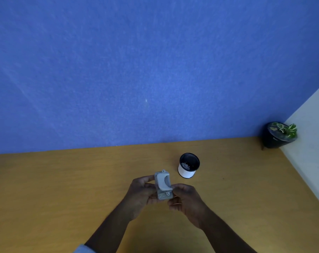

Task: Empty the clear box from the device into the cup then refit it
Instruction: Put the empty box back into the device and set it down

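Note:
A small grey device (162, 185), shaped like a hole punch, is held above the wooden table between both hands. My left hand (140, 193) grips its left side and my right hand (185, 199) grips its lower right end. The clear box is hard to tell apart from the device's pale base. A white cup (188, 168) with a dark inside stands upright on the table just beyond and right of the hands, with small white bits lying in its bottom.
The wooden table (63, 189) meets a blue wall (136, 70) at the back. A black pot with a small green plant (279, 135) sits in the far right corner beside a white wall (312, 143).

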`<control>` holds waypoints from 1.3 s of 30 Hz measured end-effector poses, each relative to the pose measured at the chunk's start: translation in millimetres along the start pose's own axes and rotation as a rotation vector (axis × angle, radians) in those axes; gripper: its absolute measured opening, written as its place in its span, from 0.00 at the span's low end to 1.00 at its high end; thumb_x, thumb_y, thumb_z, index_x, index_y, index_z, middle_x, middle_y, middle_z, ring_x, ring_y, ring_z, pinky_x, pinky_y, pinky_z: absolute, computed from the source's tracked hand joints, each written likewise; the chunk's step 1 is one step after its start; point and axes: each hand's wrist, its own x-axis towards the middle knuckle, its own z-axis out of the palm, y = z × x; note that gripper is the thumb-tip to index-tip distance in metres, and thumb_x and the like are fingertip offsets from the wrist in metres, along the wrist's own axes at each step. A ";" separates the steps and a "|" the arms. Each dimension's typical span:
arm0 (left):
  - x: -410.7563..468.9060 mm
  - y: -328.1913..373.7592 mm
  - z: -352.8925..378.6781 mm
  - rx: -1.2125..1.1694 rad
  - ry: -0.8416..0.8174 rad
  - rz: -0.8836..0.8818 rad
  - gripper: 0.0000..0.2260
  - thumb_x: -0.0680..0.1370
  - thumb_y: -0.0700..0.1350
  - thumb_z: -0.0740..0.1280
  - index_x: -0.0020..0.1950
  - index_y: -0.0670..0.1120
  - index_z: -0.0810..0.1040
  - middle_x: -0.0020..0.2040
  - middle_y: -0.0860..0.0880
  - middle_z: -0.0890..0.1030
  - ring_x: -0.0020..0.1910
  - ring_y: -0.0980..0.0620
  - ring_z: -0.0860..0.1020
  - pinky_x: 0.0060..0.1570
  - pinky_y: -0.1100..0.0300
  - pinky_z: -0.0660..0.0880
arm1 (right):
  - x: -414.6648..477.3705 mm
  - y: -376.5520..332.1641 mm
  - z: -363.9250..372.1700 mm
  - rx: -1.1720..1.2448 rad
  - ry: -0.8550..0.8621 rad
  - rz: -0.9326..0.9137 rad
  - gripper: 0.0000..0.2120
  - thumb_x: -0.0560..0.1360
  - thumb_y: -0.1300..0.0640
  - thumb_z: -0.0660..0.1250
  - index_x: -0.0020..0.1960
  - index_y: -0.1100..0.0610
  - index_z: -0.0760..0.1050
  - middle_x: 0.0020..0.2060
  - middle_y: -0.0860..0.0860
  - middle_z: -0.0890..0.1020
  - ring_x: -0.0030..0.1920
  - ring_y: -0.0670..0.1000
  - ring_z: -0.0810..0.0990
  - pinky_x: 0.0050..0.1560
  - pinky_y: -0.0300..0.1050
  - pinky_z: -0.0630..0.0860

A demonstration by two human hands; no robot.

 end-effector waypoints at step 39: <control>56.5 -21.8 -57.9 0.249 0.527 -0.055 0.06 0.81 0.33 0.72 0.44 0.39 0.84 0.41 0.40 0.82 0.34 0.48 0.80 0.46 0.52 0.82 | 23.8 74.0 -93.9 -1.469 0.282 -0.005 0.40 0.81 0.47 0.67 0.85 0.55 0.52 0.87 0.54 0.47 0.86 0.60 0.47 0.81 0.52 0.65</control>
